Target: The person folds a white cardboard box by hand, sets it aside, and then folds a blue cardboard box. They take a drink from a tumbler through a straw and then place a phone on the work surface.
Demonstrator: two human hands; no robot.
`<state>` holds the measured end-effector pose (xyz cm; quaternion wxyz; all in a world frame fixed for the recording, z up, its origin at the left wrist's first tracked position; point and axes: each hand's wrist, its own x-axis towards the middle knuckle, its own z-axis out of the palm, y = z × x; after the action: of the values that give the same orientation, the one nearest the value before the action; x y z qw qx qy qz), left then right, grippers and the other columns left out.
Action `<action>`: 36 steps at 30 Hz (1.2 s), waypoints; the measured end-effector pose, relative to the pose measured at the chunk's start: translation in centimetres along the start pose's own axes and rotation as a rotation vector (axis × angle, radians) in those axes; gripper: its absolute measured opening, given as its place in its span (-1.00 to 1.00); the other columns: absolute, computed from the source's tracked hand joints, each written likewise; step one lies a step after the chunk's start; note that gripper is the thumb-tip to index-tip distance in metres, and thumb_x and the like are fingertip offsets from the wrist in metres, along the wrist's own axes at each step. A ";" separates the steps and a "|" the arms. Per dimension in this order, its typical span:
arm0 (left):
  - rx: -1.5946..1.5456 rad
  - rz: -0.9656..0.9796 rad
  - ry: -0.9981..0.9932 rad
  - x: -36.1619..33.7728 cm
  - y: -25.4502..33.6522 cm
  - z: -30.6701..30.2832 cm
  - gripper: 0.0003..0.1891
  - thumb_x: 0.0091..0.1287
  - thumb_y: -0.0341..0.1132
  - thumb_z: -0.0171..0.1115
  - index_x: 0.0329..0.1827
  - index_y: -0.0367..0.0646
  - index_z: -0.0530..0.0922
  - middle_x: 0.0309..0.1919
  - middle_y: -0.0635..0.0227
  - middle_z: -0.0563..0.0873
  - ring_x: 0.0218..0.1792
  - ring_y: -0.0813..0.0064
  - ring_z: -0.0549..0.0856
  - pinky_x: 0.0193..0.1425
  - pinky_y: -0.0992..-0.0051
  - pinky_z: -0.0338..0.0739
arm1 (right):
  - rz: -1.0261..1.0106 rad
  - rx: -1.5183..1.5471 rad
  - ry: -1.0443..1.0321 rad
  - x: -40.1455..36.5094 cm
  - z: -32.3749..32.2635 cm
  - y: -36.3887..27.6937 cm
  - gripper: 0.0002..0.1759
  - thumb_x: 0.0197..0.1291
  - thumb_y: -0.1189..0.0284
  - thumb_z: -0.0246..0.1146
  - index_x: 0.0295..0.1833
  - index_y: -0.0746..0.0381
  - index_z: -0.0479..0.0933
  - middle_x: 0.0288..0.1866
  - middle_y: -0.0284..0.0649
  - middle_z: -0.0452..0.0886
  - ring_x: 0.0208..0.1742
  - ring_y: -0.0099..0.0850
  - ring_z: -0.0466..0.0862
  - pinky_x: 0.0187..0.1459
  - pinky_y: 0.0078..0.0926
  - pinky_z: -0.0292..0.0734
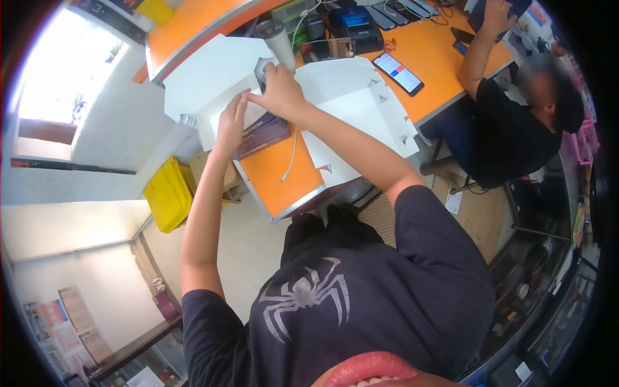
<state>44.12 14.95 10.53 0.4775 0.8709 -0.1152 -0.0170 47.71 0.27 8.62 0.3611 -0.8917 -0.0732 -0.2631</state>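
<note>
A white cardboard box (216, 71), partly folded with its flaps standing up, lies at the left of the orange table. At its near right corner my right hand (281, 91) pinches a flap between thumb and fingers. My left hand (232, 126) is closed on the box's near wall, its fingertips almost meeting my right thumb. Just below my hands sits a stack of dark purple printed pieces (265, 137), partly covered by the box and my left hand. To the right, a second white cardboard sheet (358, 106) with cut tabs lies unfolded.
Behind the box stand a tumbler (276, 40), a propped phone (327, 49) and a black printer (356, 27). Another phone (398, 73) lies lit on the orange table (433, 97). A white cable (291, 158) hangs near the front. A co-worker (516, 129) sits at right; a yellow bin (169, 195) stands left.
</note>
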 end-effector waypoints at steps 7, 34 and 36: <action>0.150 -0.085 -0.198 0.7 -1.8 0.0 -0.50 0.37 -0.09 -0.19 0.22 -0.27 0.37 0.22 0.07 0.44 0.24 0.15 0.39 0.30 0.35 0.22 | 0.130 -0.289 -0.753 5.1 0.4 -2.0 -0.65 -0.04 0.35 0.27 -0.10 0.27 0.60 -0.02 -0.04 0.61 0.01 -0.17 0.62 -0.03 -0.32 0.53; 0.757 -0.613 0.175 0.1 -6.3 -7.1 -0.73 0.14 -0.38 0.09 -0.13 -0.27 0.60 -0.06 0.02 0.63 0.00 0.09 0.61 0.04 0.27 0.53 | 0.111 -0.271 -0.378 1.7 4.7 -0.8 -0.79 0.05 0.56 0.10 -0.22 0.28 0.60 -0.19 -0.05 0.65 -0.11 -0.12 0.65 -0.13 -0.20 0.52; 0.827 -0.588 0.212 -0.1 -5.5 -6.6 -0.73 0.16 -0.34 0.10 -0.13 -0.26 0.60 -0.05 0.03 0.63 0.00 0.11 0.62 0.04 0.29 0.53 | 0.142 -0.318 -0.382 1.8 5.2 -0.8 -0.81 0.06 0.54 0.14 -0.21 0.29 0.60 -0.18 -0.07 0.66 -0.09 -0.19 0.66 -0.13 -0.34 0.56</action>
<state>45.91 23.31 9.54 0.0774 0.9793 0.1862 -0.0151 51.12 4.24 6.91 0.2133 -0.9737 -0.0351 -0.0719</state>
